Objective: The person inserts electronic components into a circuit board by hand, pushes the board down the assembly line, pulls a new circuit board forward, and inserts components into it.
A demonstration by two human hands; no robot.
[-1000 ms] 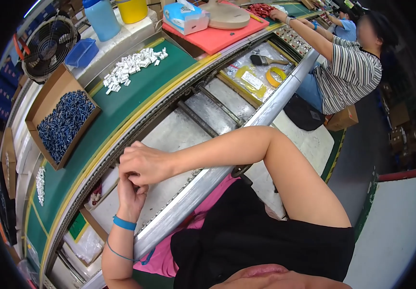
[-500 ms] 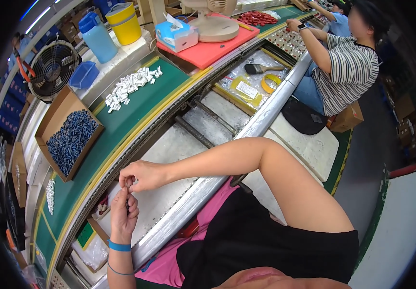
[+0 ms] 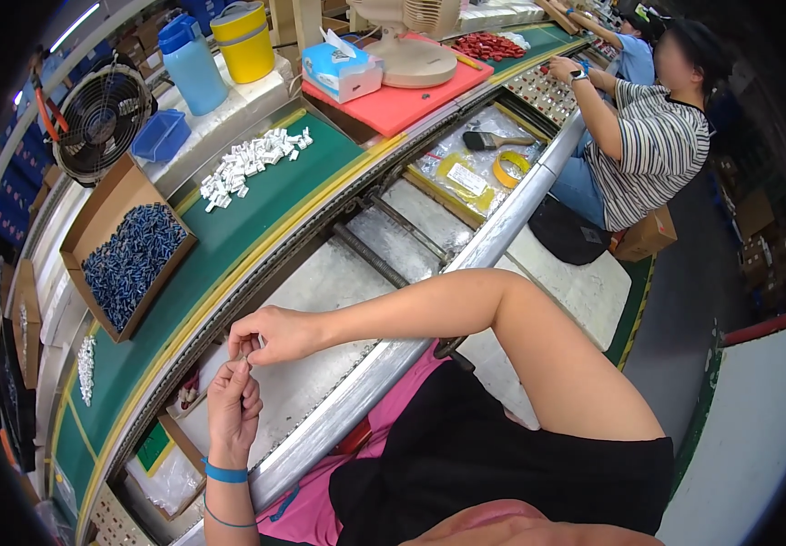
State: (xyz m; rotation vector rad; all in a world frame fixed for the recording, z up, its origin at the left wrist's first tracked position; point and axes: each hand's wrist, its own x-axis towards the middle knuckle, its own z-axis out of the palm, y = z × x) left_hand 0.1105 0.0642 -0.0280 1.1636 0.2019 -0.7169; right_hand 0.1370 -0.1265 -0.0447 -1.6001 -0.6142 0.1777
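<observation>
Head view. The person's left hand point(image 3: 233, 405) is raised, fingers curled, thumb and fingertips drawn together; a blue band point(image 3: 226, 474) circles the wrist. The right hand point(image 3: 276, 335) reaches across from the right, fingers bent, tips meeting those of the left. Something small and pale may sit between them; too small to tell whether either hand grips it.

Both hands are over a grey metal surface point(image 3: 306, 278), between a silver rail point(image 3: 347, 408) and a green conveyor belt point(image 3: 203, 266). Nearest loose stock: dark blue parts point(image 3: 133, 264), heaped in an open carton point(image 3: 106, 205) on the belt, up and left of the hands. White parts point(image 3: 249, 168) lie piled beyond the carton; a smaller white heap point(image 3: 86, 371) lies at left.

Past the belt: fan point(image 3: 101, 120), blue bin point(image 3: 160, 136), blue bottle point(image 3: 194, 71), yellow container point(image 3: 243, 45). A tissue pack point(image 3: 341, 71) stands on a red mat point(image 3: 393, 111). Brush point(image 3: 499, 140) and yellow tape roll point(image 3: 509, 170) lie near the rail. Co-worker in a striped shirt point(image 3: 657, 141) sits upper right, hands over the line.
</observation>
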